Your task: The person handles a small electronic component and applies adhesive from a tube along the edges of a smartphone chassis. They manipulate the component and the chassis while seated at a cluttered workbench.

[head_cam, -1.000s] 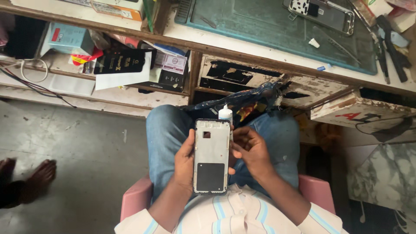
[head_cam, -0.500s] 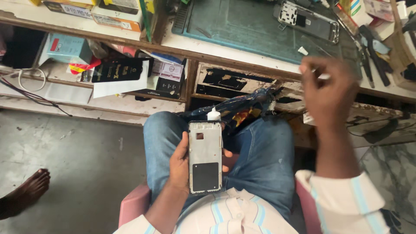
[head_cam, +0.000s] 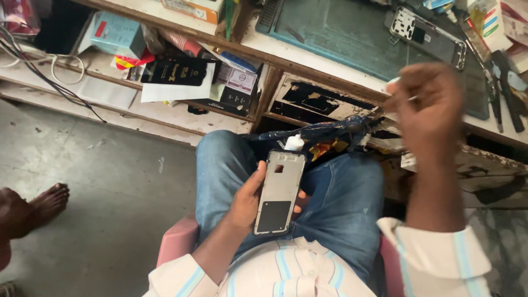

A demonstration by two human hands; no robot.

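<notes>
My left hand (head_cam: 246, 202) holds an opened phone frame (head_cam: 279, 192) upright over my lap; the frame is silver-grey with a black patch near its lower end. A small white bottle cap (head_cam: 293, 142) shows just above the frame's top. My right hand (head_cam: 428, 107) is raised in front of the workbench edge, fingers curled, pinching a small pale piece that is too blurred to identify. I sit in blue jeans on a pink chair (head_cam: 177, 240).
The workbench carries a green cutting mat (head_cam: 341, 33), another phone frame (head_cam: 426, 36) and tools (head_cam: 506, 93) at the right. A lower shelf at left holds boxes (head_cam: 115, 34), a black booklet (head_cam: 175, 70) and cables (head_cam: 33, 66). Another person's bare foot (head_cam: 47, 203) rests on the floor.
My right hand left the phone frame and rose toward the bench at the right. The left hand kept the frame over the lap.
</notes>
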